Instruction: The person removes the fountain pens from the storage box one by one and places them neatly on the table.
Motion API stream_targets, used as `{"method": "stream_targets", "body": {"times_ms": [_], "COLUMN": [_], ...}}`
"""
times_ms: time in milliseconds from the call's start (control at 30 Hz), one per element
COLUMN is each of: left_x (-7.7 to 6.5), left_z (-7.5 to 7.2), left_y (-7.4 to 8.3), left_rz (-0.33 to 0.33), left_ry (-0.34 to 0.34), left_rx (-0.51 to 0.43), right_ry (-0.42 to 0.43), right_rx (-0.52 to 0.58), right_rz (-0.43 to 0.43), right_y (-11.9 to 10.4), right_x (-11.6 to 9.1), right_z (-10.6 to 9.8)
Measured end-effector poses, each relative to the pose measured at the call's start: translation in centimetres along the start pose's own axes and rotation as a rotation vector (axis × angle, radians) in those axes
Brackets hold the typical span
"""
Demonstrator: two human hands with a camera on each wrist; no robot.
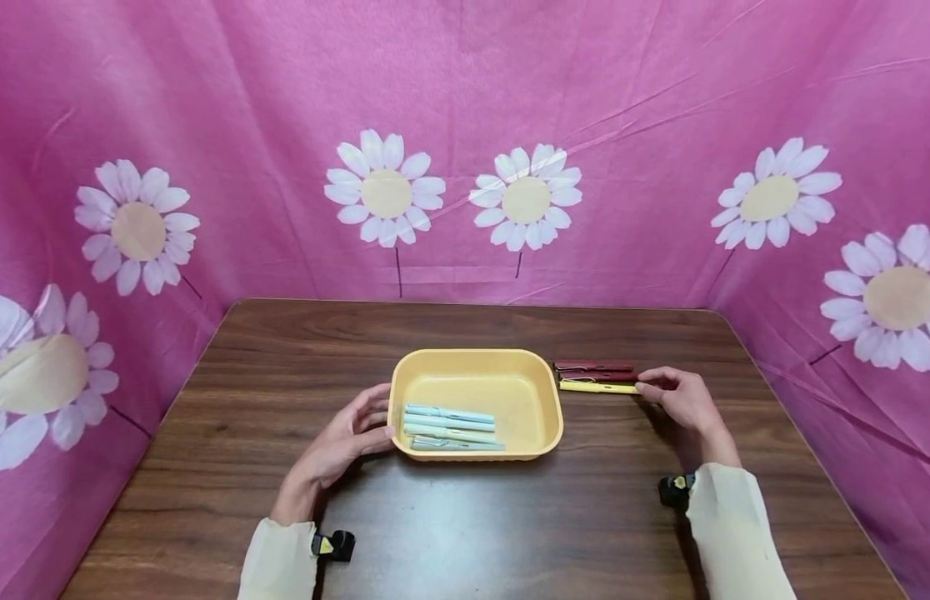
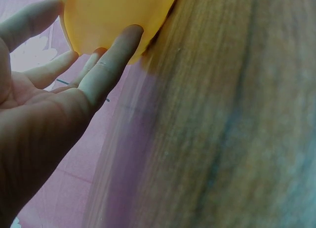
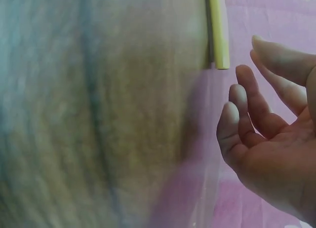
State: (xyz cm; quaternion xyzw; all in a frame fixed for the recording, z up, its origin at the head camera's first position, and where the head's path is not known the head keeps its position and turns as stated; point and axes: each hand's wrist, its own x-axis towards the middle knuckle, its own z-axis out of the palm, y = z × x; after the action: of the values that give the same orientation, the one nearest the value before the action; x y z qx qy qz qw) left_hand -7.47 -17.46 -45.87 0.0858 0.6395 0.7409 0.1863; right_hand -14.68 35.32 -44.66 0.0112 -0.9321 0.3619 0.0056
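Note:
A yellow plastic tray (image 1: 480, 358) stands in the middle of the table, holding several pastel pens (image 1: 450, 423) in pale blue and green along its left side. My left hand (image 1: 350, 435) touches the tray's left end with spread, fairly straight fingers; its fingertips lie against the wall of the tray (image 2: 108, 20) in the left wrist view. Right of the tray lie a yellow pen (image 1: 598, 387) and dark red pens (image 1: 592, 367), side by side. At the yellow pen's right end is my right hand (image 1: 686, 400). In the right wrist view its loosely bent fingers appear apart from the yellow pen (image 3: 219, 33).
The brown wood-grain table (image 1: 465, 525) extends around the tray. A pink cloth (image 1: 450, 75) with white daisies hangs behind and along both sides of it. Small black cameras (image 1: 337, 546) are strapped at both wrists by the pale sleeves.

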Motion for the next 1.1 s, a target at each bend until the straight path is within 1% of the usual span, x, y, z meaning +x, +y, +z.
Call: {"method": "stream_targets", "body": {"times_ms": [133, 233, 467, 567, 700, 767, 933, 1100], "left_x": [0.0, 0.0, 0.0, -0.1, -0.2, -0.2, -0.3, -0.3], "left_z": [0.0, 0.1, 0.1, 0.1, 0.1, 0.1, 0.1, 0.1], "left_y": [0.0, 0.0, 0.0, 0.1, 0.1, 0.2, 0.1, -0.1], "left_rz": [0.002, 0.001, -0.002, 0.000, -0.013, -0.022, -0.016, -0.012], "left_ry": [0.001, 0.001, 0.001, 0.005, 0.009, 0.008, 0.010, 0.004], "left_rx": [-0.001, -0.005, 0.004, 0.008, 0.006, 0.003, 0.007, 0.002], "right_ry": [0.046, 0.073, 0.126, 0.116, 0.072, 0.059, 0.040, -0.003], "right_rx": [0.005, 0.027, 0.153, 0.224, 0.323, 0.356, 0.404, 0.440], "right_rz": [-0.001, -0.024, -0.105, -0.125, -0.124, -0.126, -0.147, -0.142], "right_y": [-0.9, -2.0, -5.2, -6.7, -8.5, -9.2, -10.5, -11.1], "right_x": [-0.4, -0.9, -2.2, -2.5, -2.4, -2.2, -1.7, -1.5], "right_z": [-0.1, 0.1, 1.9, 2.8, 3.7, 4.0, 4.9, 5.5]}}
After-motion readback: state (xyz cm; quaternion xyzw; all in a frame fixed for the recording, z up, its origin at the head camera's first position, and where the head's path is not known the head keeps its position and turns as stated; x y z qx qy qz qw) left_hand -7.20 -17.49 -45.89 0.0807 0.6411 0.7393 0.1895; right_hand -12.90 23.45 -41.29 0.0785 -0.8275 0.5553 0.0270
